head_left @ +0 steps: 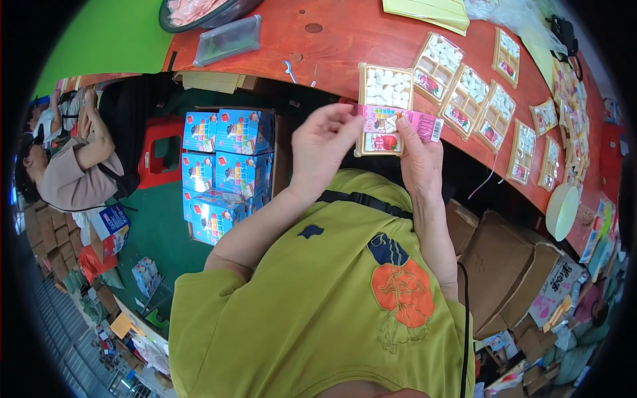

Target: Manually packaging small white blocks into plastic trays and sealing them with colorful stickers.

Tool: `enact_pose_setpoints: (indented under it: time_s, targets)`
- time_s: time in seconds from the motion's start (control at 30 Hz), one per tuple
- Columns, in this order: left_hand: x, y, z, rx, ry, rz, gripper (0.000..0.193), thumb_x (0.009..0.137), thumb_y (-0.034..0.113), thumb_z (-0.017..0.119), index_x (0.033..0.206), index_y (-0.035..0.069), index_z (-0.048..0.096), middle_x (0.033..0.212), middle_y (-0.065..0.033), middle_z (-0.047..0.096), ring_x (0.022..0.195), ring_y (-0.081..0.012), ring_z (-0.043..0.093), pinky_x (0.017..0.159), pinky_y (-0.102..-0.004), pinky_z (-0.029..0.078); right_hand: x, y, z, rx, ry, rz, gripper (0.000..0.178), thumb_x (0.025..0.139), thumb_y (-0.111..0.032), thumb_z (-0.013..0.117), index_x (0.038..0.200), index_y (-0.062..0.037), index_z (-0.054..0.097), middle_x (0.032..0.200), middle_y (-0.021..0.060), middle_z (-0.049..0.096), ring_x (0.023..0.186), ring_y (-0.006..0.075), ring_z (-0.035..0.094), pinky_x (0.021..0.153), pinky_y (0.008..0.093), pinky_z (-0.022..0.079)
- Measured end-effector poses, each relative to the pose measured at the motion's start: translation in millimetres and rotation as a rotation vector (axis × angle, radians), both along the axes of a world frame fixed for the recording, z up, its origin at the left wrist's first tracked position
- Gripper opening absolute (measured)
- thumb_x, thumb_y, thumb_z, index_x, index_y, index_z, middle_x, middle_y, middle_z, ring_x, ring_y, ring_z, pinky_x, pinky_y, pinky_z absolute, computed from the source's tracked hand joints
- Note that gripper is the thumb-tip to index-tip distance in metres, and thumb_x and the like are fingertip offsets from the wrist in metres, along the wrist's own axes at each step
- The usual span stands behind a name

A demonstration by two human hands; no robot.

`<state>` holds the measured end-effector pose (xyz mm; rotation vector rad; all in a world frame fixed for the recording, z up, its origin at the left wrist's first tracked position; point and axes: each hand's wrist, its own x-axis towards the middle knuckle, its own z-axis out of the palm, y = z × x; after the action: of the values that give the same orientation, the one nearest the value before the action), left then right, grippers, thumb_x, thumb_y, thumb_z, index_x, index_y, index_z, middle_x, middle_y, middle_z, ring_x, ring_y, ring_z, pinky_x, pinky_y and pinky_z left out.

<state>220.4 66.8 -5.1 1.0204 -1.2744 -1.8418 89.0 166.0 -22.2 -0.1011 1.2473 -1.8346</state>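
Note:
In front of me is a tan compartment tray [362, 89] filled with small white pieces in its upper part. A packet with a strawberry picture [385, 142] lies in its lower part. Across the tray runs a pink printed sachet [426, 126], its right end sticking out past the edge. My right hand [423, 162] grips the tray's right side, thumb pressed over the sachet. On the other side, my left hand [323, 147] pinches the sachet's left end between thumb and forefinger.
Several similar filled trays [468, 99] lie on the red table [352, 36] to the right, near a pale green bowl [563, 211]. A clear plastic lid [227, 41] is at the far left. Blue boxes [229, 166] are stacked below; a co-worker [79, 156] sits left.

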Motion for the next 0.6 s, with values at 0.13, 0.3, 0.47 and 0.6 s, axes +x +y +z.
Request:
enact_pose_setpoints:
  time_s: [0.13,0.3,0.47,0.6]
  targets:
    - [-4.3,-2.7,-3.1,0.173,-0.02,-0.161,0.031,0.088,0.007,0.072,0.116,-0.005,0.065,0.098,-0.0068,0.069,0.085,-0.0081,0.062,0.075,-0.0228,0.053,4.3,0.9,1.4,0.081,0.201,0.04,0.03,0.094,-0.012,0.066,0.118,0.0037,0.061,0.111,0.0107,0.068,0.098,0.0146,0.065,0.088,0.0304,0.052]
    - [1.6,-18.7,2.8,0.4,0.064,-0.399,0.031,0.09,0.006,0.068,0.12,-0.004,0.064,0.11,-0.0084,0.07,0.1,-0.0117,0.064,0.088,-0.0282,0.052,-0.7,12.0,5.3,0.062,0.337,0.112,0.026,0.093,-0.016,0.069,0.112,0.0028,0.067,0.104,0.007,0.07,0.091,0.0094,0.064,0.081,0.0251,0.052]
    - [11.9,-27.6,-0.2,0.313,0.12,-0.616,0.03,0.091,0.004,0.067,0.121,0.003,0.065,0.112,-0.0045,0.068,0.102,-0.012,0.063,0.089,-0.0282,0.052,-6.6,23.6,3.4,-0.124,0.336,0.157,0.02,0.091,-0.008,0.068,0.109,-0.0015,0.061,0.107,0.0104,0.067,0.09,0.0159,0.064,0.081,0.03,0.053]
    - [14.3,-32.4,2.9,-0.062,0.165,-0.783,0.025,0.085,-0.003,0.069,0.11,0.001,0.067,0.106,-0.0065,0.064,0.098,-0.0138,0.061,0.083,-0.0263,0.051,-23.8,33.6,-11.6,-0.544,0.326,0.242,0.007,0.092,-0.011,0.065,0.098,-0.0102,0.061,0.097,0.014,0.062,0.086,0.0253,0.057,0.079,0.0396,0.048]
